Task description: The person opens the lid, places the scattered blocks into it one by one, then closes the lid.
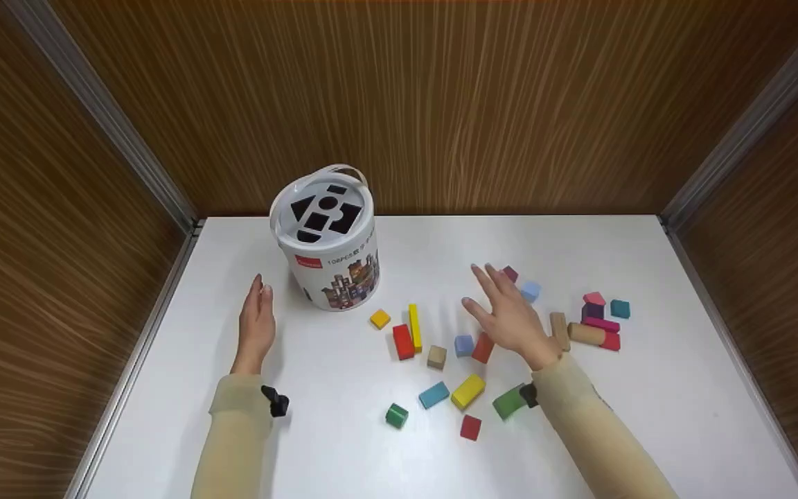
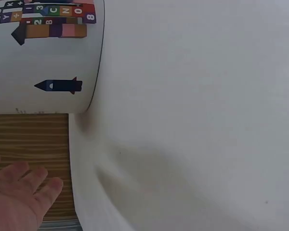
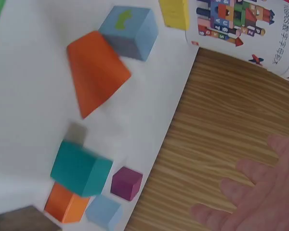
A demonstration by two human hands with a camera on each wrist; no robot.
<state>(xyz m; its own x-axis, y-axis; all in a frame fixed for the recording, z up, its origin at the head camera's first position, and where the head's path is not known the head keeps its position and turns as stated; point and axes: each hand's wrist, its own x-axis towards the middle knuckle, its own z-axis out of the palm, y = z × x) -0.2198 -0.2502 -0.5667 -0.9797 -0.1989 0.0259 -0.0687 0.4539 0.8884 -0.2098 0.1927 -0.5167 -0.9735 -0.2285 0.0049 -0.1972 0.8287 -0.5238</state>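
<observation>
My left hand (image 1: 255,329) is held with straight fingers to the left of a white lidded bucket (image 1: 350,287), apart from it and holding nothing. The bucket's clear lid has shaped holes, and a picture of toy blocks covers its side. Over the scattered blocks my right hand (image 1: 512,319) spreads its fingers, also with nothing in it. Nearest to it lie a light blue cube (image 1: 464,345), an orange block (image 1: 483,348) and a purple block (image 1: 510,274). A teal block (image 3: 81,168) shows in the right wrist view but is hidden by the hand in the head view.
Several more blocks lie about the white table (image 1: 330,443), among them a red block (image 1: 403,342), a yellow block (image 1: 468,392) and a green block (image 1: 509,402). A cluster with a wooden cylinder (image 1: 586,334) is at the right. Wood-grain panels (image 1: 427,104) wall the table.
</observation>
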